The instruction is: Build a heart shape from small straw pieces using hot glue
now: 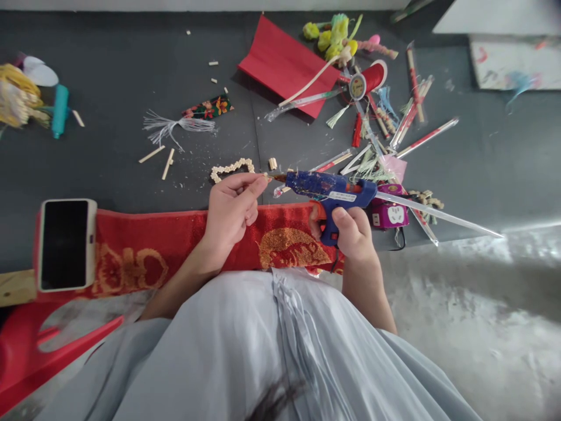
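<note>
The right hand [357, 234] is wrapped round the handle of a glue gun [318, 185], fingers closed by the orange trigger; how hard they squeeze, I cannot tell. The left hand [232, 210] has thumb and forefinger pinched on a small pale piece [267, 176], mostly hidden, its other fingers curled in. The gun is over the near part of the bench [118, 64], its long axis running nearly crosswise: nozzle to the left, at the piece, and the glue stick [442, 215] jutting out behind to the right, slanting toward the person. The step in hand looks like putting glue on the piece; the next move seems to call for a steady pinch, fingertips clear of the nozzle, and a light trigger. Just beyond the left hand lies a wavy pale chain [232, 168]; a red cloth [131, 245] runs along the near edge, and a spool [357, 86] lies farther off
</note>
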A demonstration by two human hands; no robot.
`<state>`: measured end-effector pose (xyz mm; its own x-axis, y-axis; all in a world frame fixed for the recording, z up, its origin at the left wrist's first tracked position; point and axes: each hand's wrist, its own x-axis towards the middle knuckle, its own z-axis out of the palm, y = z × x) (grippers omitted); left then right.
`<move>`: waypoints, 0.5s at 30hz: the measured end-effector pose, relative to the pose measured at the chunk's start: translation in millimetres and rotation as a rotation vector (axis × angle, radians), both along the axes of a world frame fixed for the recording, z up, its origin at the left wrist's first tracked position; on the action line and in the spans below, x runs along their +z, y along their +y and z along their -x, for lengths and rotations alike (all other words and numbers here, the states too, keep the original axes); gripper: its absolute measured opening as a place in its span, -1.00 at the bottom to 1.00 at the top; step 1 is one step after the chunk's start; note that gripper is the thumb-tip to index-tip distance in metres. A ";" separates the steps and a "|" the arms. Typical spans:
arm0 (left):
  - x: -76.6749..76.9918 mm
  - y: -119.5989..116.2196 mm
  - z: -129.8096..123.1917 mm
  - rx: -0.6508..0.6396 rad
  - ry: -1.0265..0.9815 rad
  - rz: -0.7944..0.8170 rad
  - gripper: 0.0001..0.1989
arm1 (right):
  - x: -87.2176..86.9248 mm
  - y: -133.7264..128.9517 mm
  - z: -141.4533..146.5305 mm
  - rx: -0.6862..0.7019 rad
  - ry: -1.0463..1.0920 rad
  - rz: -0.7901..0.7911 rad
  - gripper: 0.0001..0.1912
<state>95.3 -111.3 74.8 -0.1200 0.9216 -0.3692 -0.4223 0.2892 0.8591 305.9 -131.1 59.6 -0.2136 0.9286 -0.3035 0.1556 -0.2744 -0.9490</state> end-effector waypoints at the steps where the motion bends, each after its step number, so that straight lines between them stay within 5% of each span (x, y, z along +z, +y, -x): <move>1: -0.3 -0.2 0.5 -0.003 -0.001 -0.006 -0.85 | 0.0 -0.4 -0.1 -0.010 -0.008 0.002 -0.39; 15: 1.2 -0.8 0.6 -0.002 0.005 -0.004 -0.91 | 3.5 -1.6 -0.7 0.067 0.005 -0.037 -0.40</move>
